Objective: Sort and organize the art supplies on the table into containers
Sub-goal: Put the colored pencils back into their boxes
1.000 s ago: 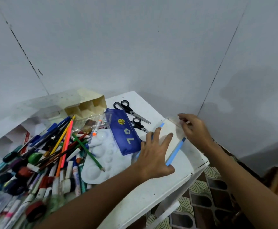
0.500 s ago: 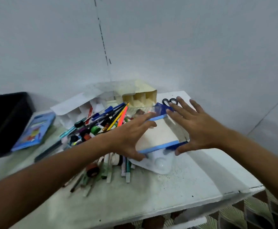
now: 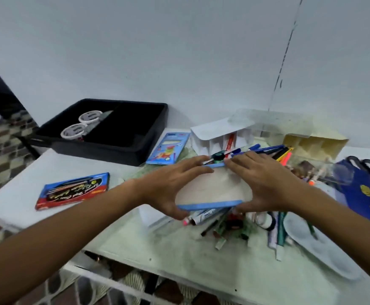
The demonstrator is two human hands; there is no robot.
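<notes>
Two hands frame a flat pad (image 3: pixel 212 188) with blue edges, held above the heap of pens and markers (image 3: pixel 223 221) on the white table (image 3: pixel 157 249); your left hand (image 3: pixel 170 183) grips its left side, fingers stretched along the far blue edge and thumb curled under the near one; your right hand (image 3: pixel 261 183) grips the right side likewise, fingers over the top, thumb at the near corner. Behind the pad more pens and pencils (image 3: pixel 267 150) fan out toward a white divided box (image 3: pixel 219 137) and a cream divided box (image 3: pixel 311 144); a clear plastic lid (image 3: pixel 267 119) lies over both, blurred. At far left stands a black bin (image 3: pixel 122 146) with two white-lidded jars (image 3: pixel 80 125) in its left compartment; just beside it lies a light blue crayon box (image 3: pixel 168 148); nearer you, well apart from the heap, lies a red and blue pencil box (image 3: pixel 74 190). At right, a white paint palette (image 3: pixel 318 245) lies by the table edge; beyond it a dark blue pouch (image 3: pixel 364 194) and black scissors (image 3: pixel 368 166).
</notes>
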